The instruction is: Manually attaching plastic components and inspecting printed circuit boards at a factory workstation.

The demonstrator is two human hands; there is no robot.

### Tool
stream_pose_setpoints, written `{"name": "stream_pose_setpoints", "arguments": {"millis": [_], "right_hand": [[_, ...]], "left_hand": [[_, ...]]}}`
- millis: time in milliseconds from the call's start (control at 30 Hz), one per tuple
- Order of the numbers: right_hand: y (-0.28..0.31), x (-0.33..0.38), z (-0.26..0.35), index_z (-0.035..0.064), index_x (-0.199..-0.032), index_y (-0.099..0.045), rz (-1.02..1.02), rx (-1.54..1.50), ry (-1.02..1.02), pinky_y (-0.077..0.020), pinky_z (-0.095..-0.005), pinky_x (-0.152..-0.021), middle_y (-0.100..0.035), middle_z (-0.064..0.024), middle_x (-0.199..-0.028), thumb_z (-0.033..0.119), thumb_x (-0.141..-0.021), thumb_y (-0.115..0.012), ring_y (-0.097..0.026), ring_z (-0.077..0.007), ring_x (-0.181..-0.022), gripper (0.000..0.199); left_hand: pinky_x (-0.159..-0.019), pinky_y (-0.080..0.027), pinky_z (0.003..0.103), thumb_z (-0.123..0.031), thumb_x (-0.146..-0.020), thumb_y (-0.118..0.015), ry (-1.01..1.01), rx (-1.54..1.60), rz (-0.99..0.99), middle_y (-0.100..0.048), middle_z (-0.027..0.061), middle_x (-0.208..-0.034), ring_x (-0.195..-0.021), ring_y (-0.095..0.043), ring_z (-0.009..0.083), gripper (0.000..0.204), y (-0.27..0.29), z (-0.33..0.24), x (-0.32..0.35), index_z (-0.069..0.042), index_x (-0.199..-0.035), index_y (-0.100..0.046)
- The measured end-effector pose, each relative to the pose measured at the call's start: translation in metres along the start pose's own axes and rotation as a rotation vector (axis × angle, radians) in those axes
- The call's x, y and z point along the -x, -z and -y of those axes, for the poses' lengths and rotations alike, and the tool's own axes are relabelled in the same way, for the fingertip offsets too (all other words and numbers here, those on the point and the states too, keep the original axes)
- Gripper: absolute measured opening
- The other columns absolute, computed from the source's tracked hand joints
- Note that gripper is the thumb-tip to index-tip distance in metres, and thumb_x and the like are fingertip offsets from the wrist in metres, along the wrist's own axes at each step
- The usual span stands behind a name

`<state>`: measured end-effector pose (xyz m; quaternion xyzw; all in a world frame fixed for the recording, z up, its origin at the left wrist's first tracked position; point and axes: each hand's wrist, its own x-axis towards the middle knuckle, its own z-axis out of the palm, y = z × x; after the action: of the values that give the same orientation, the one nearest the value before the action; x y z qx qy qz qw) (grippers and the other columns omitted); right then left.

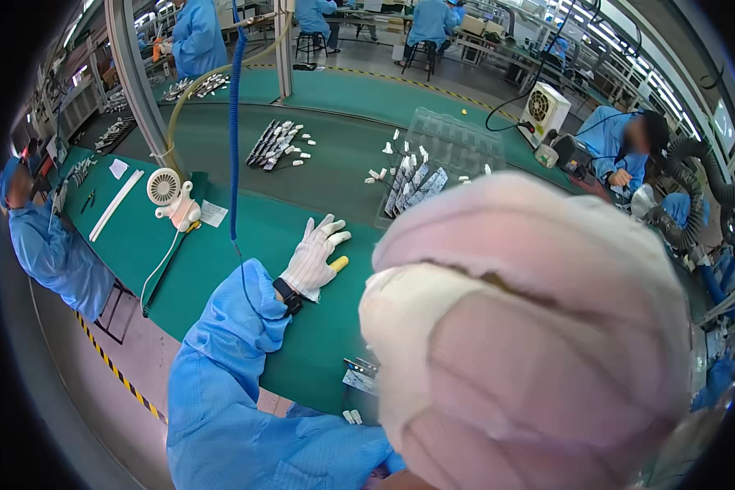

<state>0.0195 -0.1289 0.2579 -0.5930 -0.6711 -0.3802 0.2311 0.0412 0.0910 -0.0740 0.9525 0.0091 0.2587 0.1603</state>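
Observation:
My left hand, in a white knit glove with a yellow finger cover on the thumb, lies on the green tabletop with fingers spread, holding nothing. A black band circles its wrist. My right hand, also gloved, is raised very close to the camera and blurred. Its fingers look curled in; whatever they may hold is hidden. Just left of it, by the table's near edge, lie a small strip-like part and white connectors, partly covered by that hand. Beyond it, several dark strips with white connectors sit in a clear plastic tray.
Another bundle of strips lies on the dark belt. A small white fan stands left, near a coiled blue hose hanging beside a metal post. Co-workers in blue sit left and right, near a boxy fan.

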Motion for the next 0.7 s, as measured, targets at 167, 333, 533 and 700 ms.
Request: {"name": "stream_pose_setpoints", "arguments": {"millis": [167,333,533,700], "right_hand": [[0.035,0.006,-0.018,0.0024,-0.080,-0.059,0.165,0.061,-0.026,-0.0518,-0.0392,-0.059,-0.062,-0.0144,-0.081,0.026,-0.061,-0.065,-0.061,-0.0318,-0.071,0.031],[0.129,0.080,-0.039,0.0047,-0.090,-0.059,0.322,0.151,-0.047,-0.0527,-0.0407,-0.066,-0.063,-0.0132,-0.089,0.037,-0.066,-0.065,-0.061,-0.0318,-0.077,0.040],[0.114,0.034,-0.001,0.0074,-0.102,-0.060,0.508,0.220,-0.038,-0.0539,-0.0426,-0.074,-0.064,-0.0118,-0.098,0.049,-0.073,-0.066,-0.061,-0.0318,-0.085,0.051],[0.102,0.103,-0.008,0.0024,-0.078,-0.062,-0.230,0.633,0.350,-0.0583,-0.0319,-0.064,-0.062,-0.0063,-0.085,0.020,-0.089,-0.059,-0.060,-0.0229,-0.086,0.021]], "left_hand": [[-0.112,-0.018,0.051,-0.021,-0.076,-0.070,0.058,-0.068,0.057,-0.044,0.0100,-0.132,-0.132,-0.031,0.0306,0.048,0.007,-0.001,0.003,-0.011,-0.120,-0.052],[-0.111,-0.019,0.053,-0.020,-0.076,-0.070,0.044,-0.026,0.050,-0.045,0.0102,-0.131,-0.132,-0.032,0.0309,0.047,0.009,-0.003,0.004,-0.011,-0.119,-0.052],[-0.111,-0.020,0.052,-0.020,-0.076,-0.069,0.046,-0.049,0.060,-0.046,0.0101,-0.130,-0.133,-0.031,0.0305,0.046,0.002,0.000,0.004,-0.010,-0.118,-0.053],[-0.111,-0.020,0.052,-0.022,-0.077,-0.069,-0.013,-0.044,0.055,-0.046,0.0100,-0.129,-0.132,-0.032,0.0304,0.045,0.004,-0.007,-0.004,-0.011,-0.118,-0.053]]}}
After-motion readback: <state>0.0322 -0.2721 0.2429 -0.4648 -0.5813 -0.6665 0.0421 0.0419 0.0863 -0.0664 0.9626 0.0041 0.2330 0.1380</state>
